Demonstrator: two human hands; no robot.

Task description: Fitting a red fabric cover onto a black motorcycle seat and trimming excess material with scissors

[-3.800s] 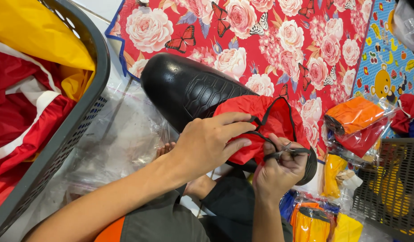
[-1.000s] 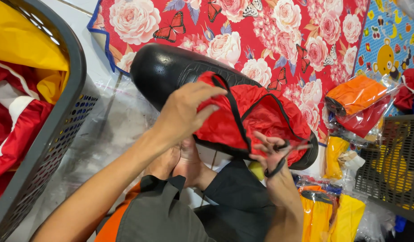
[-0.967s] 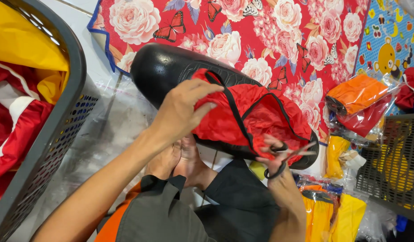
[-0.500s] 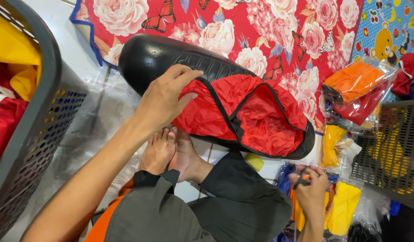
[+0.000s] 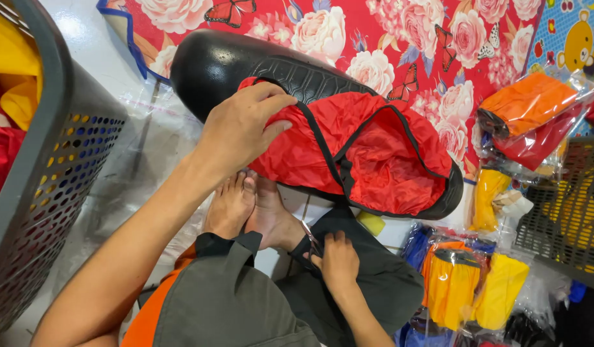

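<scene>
Pale floor under red rose-print mat, grey basket alongside.

Left hand gripped the red cover, partly pulled over the black seat. Right hand rested low on the grey trouser leg, pinching small scissors. Grey basket sat at left, bagged covers at right.

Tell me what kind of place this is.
Probably a home workshop floor for sewing or packing seat covers: a red cover lies over a black seat, bagged covers are piled at right, and a grey basket holds fabric.
</scene>
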